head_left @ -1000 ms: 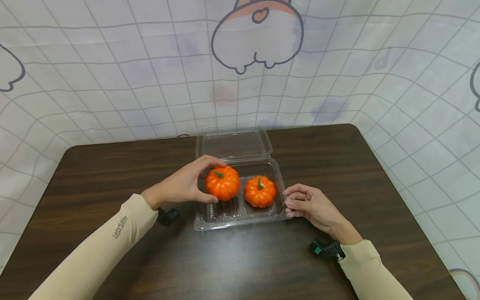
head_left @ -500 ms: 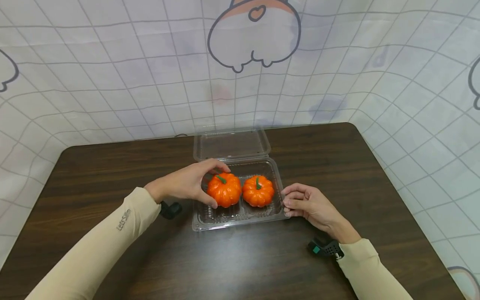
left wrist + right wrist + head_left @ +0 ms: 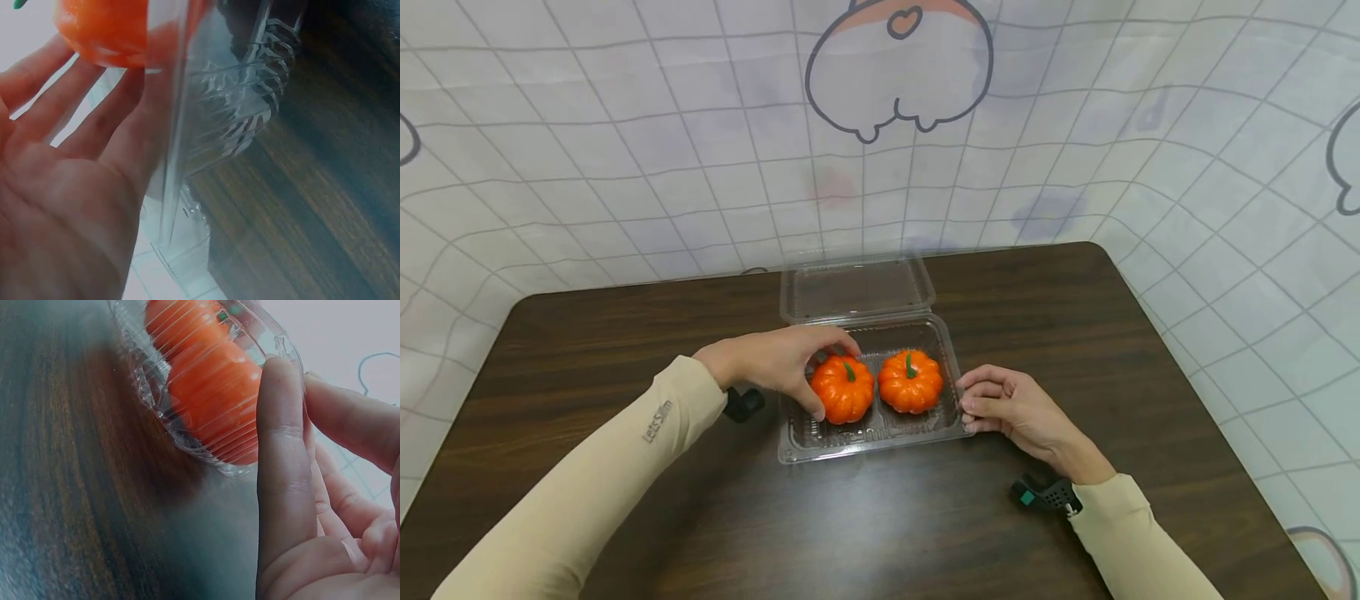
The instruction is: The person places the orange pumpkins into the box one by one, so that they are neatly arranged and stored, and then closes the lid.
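Observation:
An orange toy pumpkin [image 3: 843, 390] with a green stem sits in the left part of a clear plastic clamshell container [image 3: 871, 450]. My left hand [image 3: 778, 358] reaches over the left rim and holds this pumpkin, thumb in front and fingers behind. The left wrist view shows the fingertips meeting the pumpkin's underside [image 3: 103, 31], beyond the clear wall. A second orange pumpkin [image 3: 911, 382] rests in the right part. At the right rim, my right hand [image 3: 1018, 412] pinches the container edge between thumb and fingers, as the right wrist view also shows.
The container's clear lid [image 3: 857, 289] lies folded back toward the wall. Everything stands on a dark wood-grain table [image 3: 865, 533]. A white gridded cloth [image 3: 700, 150] with cartoon drawings hangs behind the table and along its sides.
My left hand has lowered the left pumpkin into the container, toward the front, and its stem now points upright. The right hand keeps its hold on the rim. The head view has shifted slightly.

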Action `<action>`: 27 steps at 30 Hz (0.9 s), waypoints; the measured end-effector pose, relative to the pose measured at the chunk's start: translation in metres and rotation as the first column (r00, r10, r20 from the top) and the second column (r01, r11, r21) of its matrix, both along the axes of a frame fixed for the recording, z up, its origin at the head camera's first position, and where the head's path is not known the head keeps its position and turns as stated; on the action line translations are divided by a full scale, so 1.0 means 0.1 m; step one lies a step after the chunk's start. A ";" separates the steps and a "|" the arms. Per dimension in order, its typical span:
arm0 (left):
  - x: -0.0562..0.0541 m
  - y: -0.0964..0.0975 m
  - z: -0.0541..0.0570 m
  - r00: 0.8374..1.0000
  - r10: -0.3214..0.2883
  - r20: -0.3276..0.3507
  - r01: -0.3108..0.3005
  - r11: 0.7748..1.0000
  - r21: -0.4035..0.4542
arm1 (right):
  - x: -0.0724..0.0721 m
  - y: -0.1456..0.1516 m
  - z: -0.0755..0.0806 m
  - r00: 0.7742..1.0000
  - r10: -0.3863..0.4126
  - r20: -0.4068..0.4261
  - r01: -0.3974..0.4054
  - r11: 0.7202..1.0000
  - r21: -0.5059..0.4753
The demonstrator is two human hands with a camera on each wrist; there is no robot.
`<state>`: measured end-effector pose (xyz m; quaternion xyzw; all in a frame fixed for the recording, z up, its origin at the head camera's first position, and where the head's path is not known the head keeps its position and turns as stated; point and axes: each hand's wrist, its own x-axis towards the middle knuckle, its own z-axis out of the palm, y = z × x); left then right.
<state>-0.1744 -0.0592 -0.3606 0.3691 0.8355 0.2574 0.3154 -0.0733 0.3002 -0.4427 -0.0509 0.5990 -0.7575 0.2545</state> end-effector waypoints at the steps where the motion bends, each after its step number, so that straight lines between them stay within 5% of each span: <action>1: 0.00 0.00 0.01 1.000 -0.006 0.001 0.006 1.000 -0.013 | 0.00 0.00 0.00 1.000 0.000 0.002 0.000 1.000 0.000; 27: -0.03 -0.01 -0.02 0.999 0.000 0.042 0.001 1.000 -0.025 | 0.00 -0.02 0.03 1.000 0.004 -0.004 -0.004 1.000 -0.001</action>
